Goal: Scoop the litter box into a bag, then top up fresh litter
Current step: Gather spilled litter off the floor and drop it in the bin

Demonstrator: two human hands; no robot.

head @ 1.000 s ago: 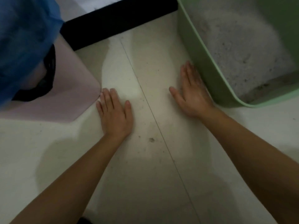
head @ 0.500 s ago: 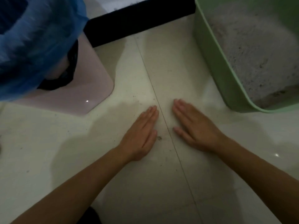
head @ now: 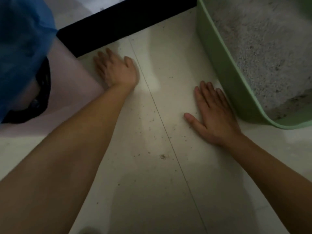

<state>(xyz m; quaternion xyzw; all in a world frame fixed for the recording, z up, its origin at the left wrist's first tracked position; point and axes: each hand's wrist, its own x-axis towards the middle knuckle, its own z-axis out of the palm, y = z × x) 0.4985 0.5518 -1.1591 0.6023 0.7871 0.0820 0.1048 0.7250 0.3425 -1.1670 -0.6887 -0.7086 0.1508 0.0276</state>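
Two hands, both empty, palms down on the floor point(head: 152, 191). My read: you're herding spilled grains, not scooping.

Far left: blue bag point(head: 22, 48), translucent and bunched. Can't see what's in it. A black liner point(head: 43, 88) shows under its edge, sitting on a pale pink bin point(head: 72, 92). Liner contents are hidden too. It's parked within arm's reach, presumably as the dump target.

Black strip point(head: 125, 22) runs along the top edge of the floor.

Your left hand point(head: 116, 71) lies flat just beside the pink bin's corner, close under the black strip. Fingers look straight and close together, but it's blurred, so I can't tell finer than that. It's gripping nothing.

Middle: loose specks point(head: 163, 156) are scattered on both sides of the grout line, between your forearms. That's likely why both palms are down.

Your right hand point(head: 214, 115) is flat with fingers straight and slightly apart, thumb splayed toward centre. The little-finger side is just beside the box wall; I can't tell if it touches.

Right: the green litter box point(head: 219, 65) stands on the floor, open top. The grey-white litter point(head: 261, 48) is banked toward the far end. The near corner point(head: 293, 105) is almost bare, with dark bits on the base. So the level looks low and top-up is probably pending.

No scoop or fresh litter supply in view.
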